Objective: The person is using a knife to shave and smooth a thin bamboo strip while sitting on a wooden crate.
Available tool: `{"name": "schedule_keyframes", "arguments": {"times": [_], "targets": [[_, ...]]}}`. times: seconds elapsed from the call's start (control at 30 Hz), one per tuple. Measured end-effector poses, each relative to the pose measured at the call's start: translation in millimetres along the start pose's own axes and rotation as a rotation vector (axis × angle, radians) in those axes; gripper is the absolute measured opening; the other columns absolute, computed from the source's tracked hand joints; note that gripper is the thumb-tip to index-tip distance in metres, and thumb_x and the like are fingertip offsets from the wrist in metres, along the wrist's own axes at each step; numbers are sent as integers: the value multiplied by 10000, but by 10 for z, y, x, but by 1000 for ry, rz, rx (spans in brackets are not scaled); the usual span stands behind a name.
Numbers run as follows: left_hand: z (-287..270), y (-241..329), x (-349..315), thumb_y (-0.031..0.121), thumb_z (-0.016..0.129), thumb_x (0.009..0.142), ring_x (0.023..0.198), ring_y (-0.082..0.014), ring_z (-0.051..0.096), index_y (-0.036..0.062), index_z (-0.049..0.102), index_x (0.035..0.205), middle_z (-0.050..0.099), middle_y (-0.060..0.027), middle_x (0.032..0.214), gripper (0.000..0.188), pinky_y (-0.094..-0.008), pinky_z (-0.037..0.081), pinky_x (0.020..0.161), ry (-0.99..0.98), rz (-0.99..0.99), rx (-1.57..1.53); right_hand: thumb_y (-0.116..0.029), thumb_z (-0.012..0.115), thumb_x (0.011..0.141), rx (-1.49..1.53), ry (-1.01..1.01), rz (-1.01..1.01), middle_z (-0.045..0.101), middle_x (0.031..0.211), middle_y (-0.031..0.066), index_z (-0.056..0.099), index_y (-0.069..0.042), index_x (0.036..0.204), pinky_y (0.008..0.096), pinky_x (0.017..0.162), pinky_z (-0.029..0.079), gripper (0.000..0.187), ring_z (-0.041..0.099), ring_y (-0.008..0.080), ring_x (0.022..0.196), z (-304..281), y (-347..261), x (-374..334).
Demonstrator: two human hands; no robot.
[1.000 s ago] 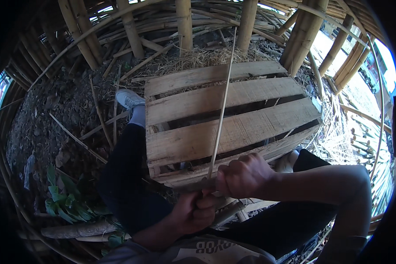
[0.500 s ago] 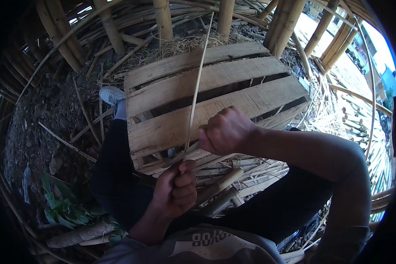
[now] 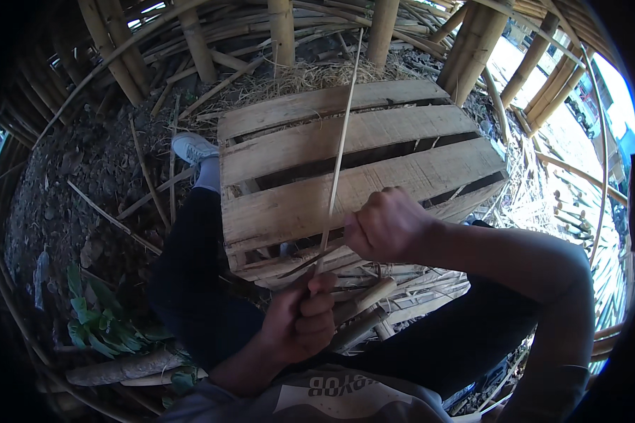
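My left hand [image 3: 300,321] is closed around the lower end of a long, thin bamboo strip [image 3: 342,134]. The strip slants up and away from the thumb, over a wooden slatted crate [image 3: 289,215]. Just right of the strip, my right hand [image 3: 386,224] makes a fist, its back turned up. From this fist a thin, dark, blade-like edge [image 3: 305,266] runs left and crosses the strip just above my left thumb. It looks like a knife; its handle is hidden in the fist.
Cut bamboo pieces [image 3: 363,299] lie between my legs, below the crate. Bamboo posts [image 3: 281,35] stand behind it, with straw [image 3: 296,76] at their feet. A leafy green plant [image 3: 99,324] is at lower left. Sunlit bamboo poles [image 3: 571,211] lie at right.
The whole view has shifted a little, so everything sits further right and lower. Against the crate, both hands and the strip have hardly moved.
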State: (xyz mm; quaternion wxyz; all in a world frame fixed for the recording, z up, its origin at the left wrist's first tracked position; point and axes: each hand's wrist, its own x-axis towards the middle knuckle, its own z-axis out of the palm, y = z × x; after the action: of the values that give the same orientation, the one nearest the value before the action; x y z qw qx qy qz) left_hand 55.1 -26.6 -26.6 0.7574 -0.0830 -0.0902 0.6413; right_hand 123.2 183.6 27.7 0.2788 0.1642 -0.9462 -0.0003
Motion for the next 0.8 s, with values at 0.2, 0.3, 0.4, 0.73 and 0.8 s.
{"name": "schedule_keyframes", "arguments": {"times": [0.2, 0.3, 0.4, 0.73, 0.8], "targets": [[22, 113, -30, 360, 311, 1066, 370, -21, 151, 169, 455, 917, 210, 84, 556, 282, -193, 135, 311, -51, -6, -241, -137, 548, 881, 79, -358, 375, 529, 447, 77, 511, -59, 501, 393, 398, 483, 390, 565, 269, 384, -147, -134, 188], [10, 34, -13, 349, 307, 1068, 370, -17, 161, 164, 450, 921, 209, 80, 556, 276, -191, 132, 309, -80, 1, -105, -155, 523, 888, 138, -261, 267, 536, 456, 85, 498, -57, 475, 397, 417, 499, 426, 575, 284, 395, -133, -176, 127], [-35, 89, 68, 349, 305, 1067, 368, -18, 170, 163, 457, 929, 204, 76, 555, 277, -196, 136, 306, -25, -1, -60, -172, 528, 897, 86, -321, 327, 542, 460, 83, 533, -56, 514, 390, 425, 511, 400, 573, 292, 392, -144, -66, 135], [64, 13, -36, 318, 295, 1059, 364, -22, 180, 144, 471, 934, 208, 79, 553, 277, -192, 162, 301, 25, 34, -136, -399, 429, 1000, 272, -483, 251, 653, 683, 122, 681, -59, 844, 440, 613, 550, 451, 680, 315, 637, -139, -162, 76], [72, -26, -29, 318, 295, 1059, 362, -23, 183, 144, 466, 936, 206, 80, 552, 273, -192, 161, 302, 60, 37, -131, -391, 436, 998, 291, -468, 221, 651, 672, 127, 677, -49, 840, 438, 612, 550, 447, 680, 315, 633, -171, -126, 57]]}}
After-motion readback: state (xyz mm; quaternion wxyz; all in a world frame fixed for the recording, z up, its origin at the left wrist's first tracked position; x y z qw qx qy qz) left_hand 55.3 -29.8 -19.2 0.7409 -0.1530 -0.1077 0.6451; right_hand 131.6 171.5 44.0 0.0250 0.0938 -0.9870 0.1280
